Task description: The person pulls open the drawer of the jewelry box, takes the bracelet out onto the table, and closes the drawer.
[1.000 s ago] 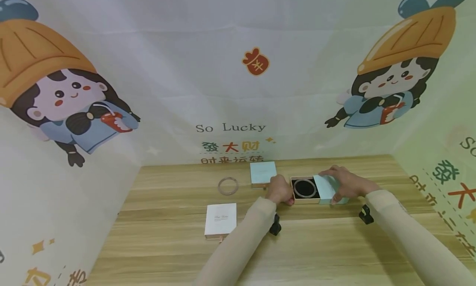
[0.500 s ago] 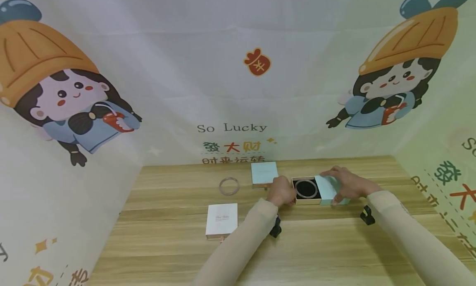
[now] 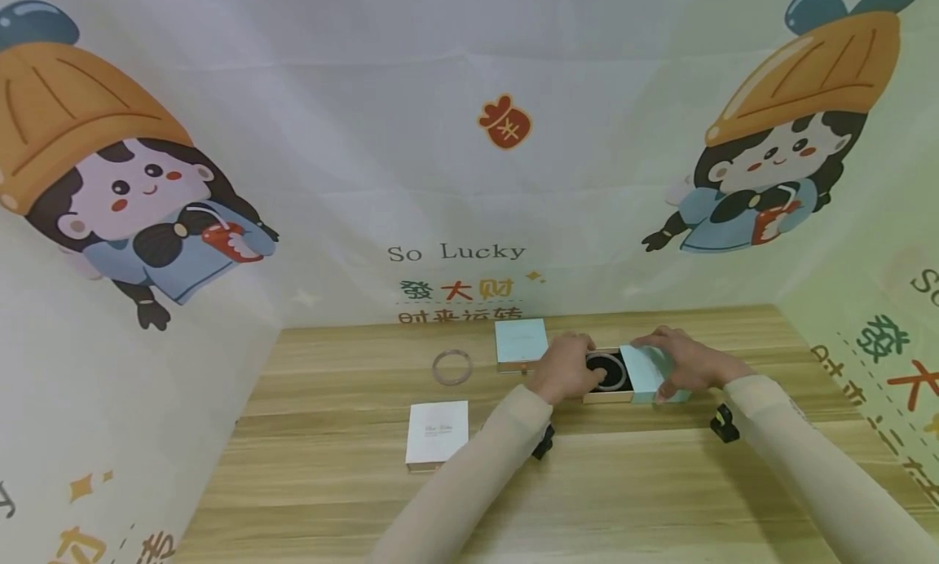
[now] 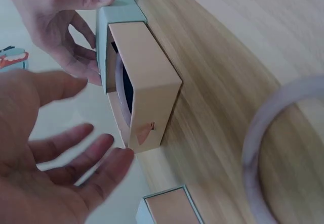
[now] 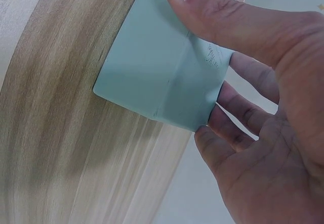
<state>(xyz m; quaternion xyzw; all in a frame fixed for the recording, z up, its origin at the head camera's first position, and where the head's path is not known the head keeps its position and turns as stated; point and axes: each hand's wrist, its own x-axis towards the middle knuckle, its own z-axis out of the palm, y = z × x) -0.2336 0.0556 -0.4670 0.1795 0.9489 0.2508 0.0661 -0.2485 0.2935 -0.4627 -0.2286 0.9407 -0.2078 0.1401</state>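
Note:
A pale blue drawer box point(image 3: 640, 375) lies on the table with its peach drawer point(image 4: 152, 57) slid partly out. Inside the drawer, a pale bangle point(image 3: 624, 372) rests on black lining. My right hand point(image 3: 685, 362) grips the blue sleeve, thumb on one side and fingers on the other, as the right wrist view shows. Over the drawer's left end is my left hand point(image 3: 566, 368), fingers spread and holding nothing; its thumb reaches above the bangle in the head view. A small pull tab point(image 4: 145, 132) sticks out of the drawer front.
A loose pale bangle point(image 3: 434, 370) lies on the table to the left. Behind my left hand stands another pale blue box point(image 3: 521, 340), closed. Nearer, a white box point(image 3: 437, 435) sits beside my left sleeve. Printed cloth walls border the wooden table point(image 3: 315, 466).
My left hand has let go of the drawer's end, opened its fingers and moved over the drawer. The right hand stays on the box, and the bangle lies in place.

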